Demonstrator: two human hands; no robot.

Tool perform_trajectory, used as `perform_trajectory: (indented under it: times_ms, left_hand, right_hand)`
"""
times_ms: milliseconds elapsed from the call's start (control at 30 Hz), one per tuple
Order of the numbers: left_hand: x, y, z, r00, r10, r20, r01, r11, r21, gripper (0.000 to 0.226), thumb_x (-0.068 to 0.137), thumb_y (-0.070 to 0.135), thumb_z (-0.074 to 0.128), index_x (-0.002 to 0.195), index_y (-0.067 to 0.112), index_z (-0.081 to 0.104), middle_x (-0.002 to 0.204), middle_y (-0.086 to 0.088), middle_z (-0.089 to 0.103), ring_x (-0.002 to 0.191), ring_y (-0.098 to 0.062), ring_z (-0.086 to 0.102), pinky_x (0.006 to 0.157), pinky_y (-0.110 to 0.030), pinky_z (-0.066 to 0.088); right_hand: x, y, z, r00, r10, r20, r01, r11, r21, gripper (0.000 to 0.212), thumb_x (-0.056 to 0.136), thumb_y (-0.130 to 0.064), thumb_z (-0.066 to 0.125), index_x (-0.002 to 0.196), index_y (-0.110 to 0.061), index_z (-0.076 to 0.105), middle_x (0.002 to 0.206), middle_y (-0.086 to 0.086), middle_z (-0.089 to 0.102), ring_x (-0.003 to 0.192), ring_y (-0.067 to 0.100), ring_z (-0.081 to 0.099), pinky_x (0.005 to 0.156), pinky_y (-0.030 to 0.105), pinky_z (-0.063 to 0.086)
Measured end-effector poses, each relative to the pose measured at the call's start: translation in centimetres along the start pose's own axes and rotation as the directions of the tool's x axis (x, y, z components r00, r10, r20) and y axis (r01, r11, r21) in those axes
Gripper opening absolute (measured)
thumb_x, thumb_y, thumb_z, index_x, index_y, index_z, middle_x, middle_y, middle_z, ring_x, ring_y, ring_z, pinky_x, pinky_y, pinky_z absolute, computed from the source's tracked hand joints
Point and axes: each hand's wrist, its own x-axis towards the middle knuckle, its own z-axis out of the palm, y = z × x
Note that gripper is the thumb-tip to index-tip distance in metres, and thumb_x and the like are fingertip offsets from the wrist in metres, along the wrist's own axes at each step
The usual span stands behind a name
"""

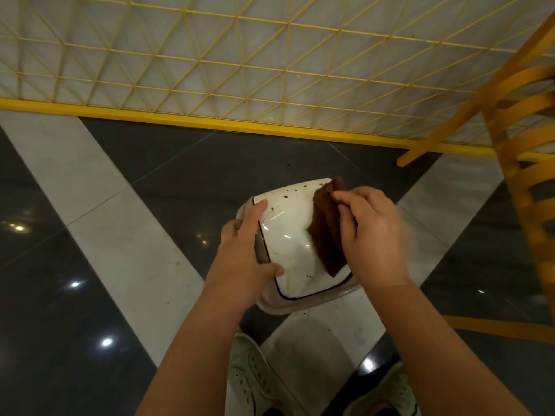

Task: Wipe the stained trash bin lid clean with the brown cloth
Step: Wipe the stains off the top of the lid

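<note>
A white trash bin lid (288, 232) with a dark seam and brown specks sits in the middle of the view, above the floor. My left hand (246, 250) grips the lid's left edge, fingers over the rim and thumb on the white top. The brown cloth (326, 232) hangs against the lid's right side. My right hand (372, 235) pinches the cloth's upper edge between thumb and fingers. Stains show near the lid's far edge and near its lower right corner.
A yellow wire-mesh fence (240, 70) with a yellow base rail runs across the back. A yellow slatted chair (525, 175) stands at the right. The floor (105, 235) is glossy dark and pale tile. My white shoes (249, 379) are below the bin.
</note>
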Motion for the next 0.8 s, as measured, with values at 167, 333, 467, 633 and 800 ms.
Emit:
perform_trajectory:
  times_ms: [167, 333, 467, 633, 800]
  left_hand:
    - [0.0, -0.4, 0.0, 1.000, 0.026, -0.001, -0.026, 1.000, -0.012, 0.107, 0.074, 0.016, 0.080, 0.143, 0.057, 0.010, 0.147, 0.005, 0.019, 0.133, -0.022, 0.035, 0.106, -0.042, 0.039]
    - [0.2, -0.6, 0.2, 0.998, 0.044, -0.034, -0.046, 0.998, -0.046, 0.105, 0.073, 0.015, 0.080, 0.144, 0.055, 0.013, 0.143, 0.003, 0.025, 0.127, -0.020, 0.041, 0.101, -0.038, 0.042]
    - [0.4, -1.2, 0.1, 0.996, 0.073, -0.059, -0.077, 0.994, -0.075, 0.097, 0.078, 0.022, 0.076, 0.145, 0.053, 0.012, 0.144, 0.003, 0.028, 0.114, -0.014, 0.045, 0.089, -0.026, 0.039]
    - [0.1, -0.8, -0.1, 0.999, 0.053, 0.005, -0.053, 0.997, -0.053, 0.108, 0.073, 0.014, 0.080, 0.145, 0.055, 0.009, 0.148, 0.003, 0.021, 0.133, -0.024, 0.036, 0.105, -0.043, 0.039]
    - [0.3, -0.8, 0.0, 0.998, 0.053, -0.029, -0.055, 0.996, -0.063, 0.106, 0.075, 0.015, 0.079, 0.146, 0.053, 0.010, 0.147, 0.003, 0.024, 0.125, -0.019, 0.042, 0.098, -0.033, 0.040]
  right_hand:
    - [-1.4, 0.5, 0.0, 0.976, -0.121, 0.184, 0.152, 0.974, -0.167, 0.059, 0.089, -0.044, 0.054, 0.141, -0.019, 0.043, 0.141, 0.007, 0.044, 0.124, 0.025, 0.041, 0.104, 0.044, 0.037]
    - [-0.8, -3.5, 2.2, 0.985, -0.165, 0.055, 0.170, 0.981, -0.094, 0.045, 0.082, -0.018, 0.068, 0.126, -0.010, 0.060, 0.127, 0.012, 0.058, 0.112, 0.031, 0.054, 0.096, 0.047, 0.045]
    - [-2.8, -4.4, 3.2, 0.903, -0.400, 0.157, 0.408, 0.913, -0.023, 0.045, 0.076, -0.018, 0.074, 0.120, -0.011, 0.064, 0.121, 0.012, 0.063, 0.108, 0.031, 0.060, 0.095, 0.046, 0.048]
    - [-0.3, -0.7, 0.3, 0.941, -0.322, 0.108, 0.330, 0.941, -0.074, 0.035, 0.082, -0.013, 0.062, 0.116, -0.009, 0.066, 0.116, 0.013, 0.065, 0.106, 0.032, 0.059, 0.094, 0.045, 0.047]
    - [-1.3, -3.9, 2.5, 0.922, -0.332, 0.201, 0.359, 0.926, -0.116, 0.055, 0.065, -0.017, 0.082, 0.117, -0.012, 0.065, 0.116, 0.012, 0.065, 0.104, 0.033, 0.061, 0.093, 0.048, 0.047]
